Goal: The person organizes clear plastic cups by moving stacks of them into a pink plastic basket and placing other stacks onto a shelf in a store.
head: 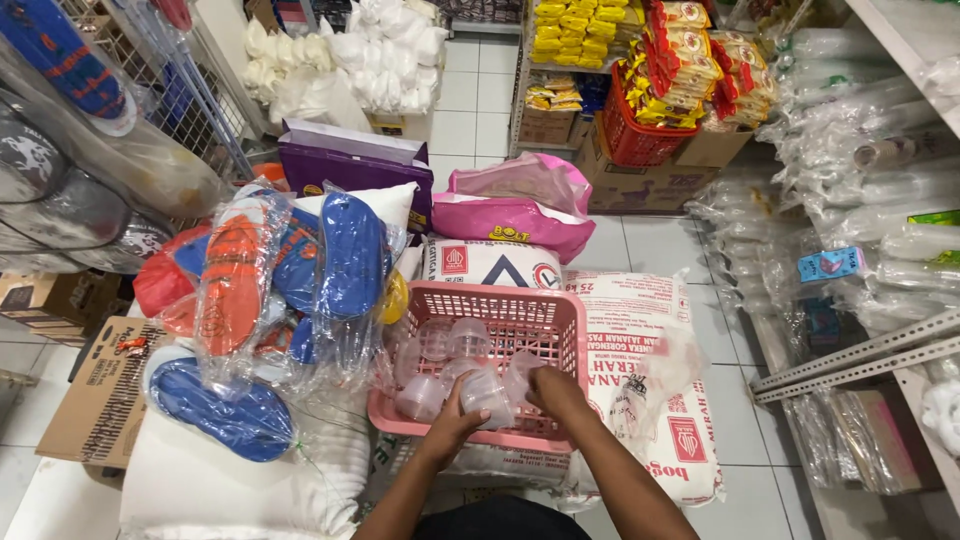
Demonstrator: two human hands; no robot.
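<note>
- Both hands are down in the pink basket [560, 330], which sits on top of white sacks [640, 340] on the shop floor.
- Left hand [455, 420] is wrapped around a clear plastic cup [485, 392], fingers curled round its side. The cup is right at the near edge of the basket, inside it.
- Right hand [553, 388] is just beside that, fingers bent over the same clump of cups. Can't honestly tell if it's gripping one or only touching, since the fingertips are hidden behind the plastic.
- More clear cups [440, 345] are piled in the left part of the basket. They're see-through and overlap, so counting them is hopeless.
- Left of the basket: bagged sandals [290, 265], blue and orange, in shiny wrap that glares a lot. One blue sandal [225, 410] lies lower down on a white sack.
- Behind the basket is a pink bag [515, 210], and a purple box [350, 165] further back, partly hidden by the sandals.
- Right side has shelves [860, 360] stuffed with clear wrapped packs, all blurry and cut off by the frame edge.
- Both forearms run out of the bottom of the frame, so nothing above the elbows shows.
</note>
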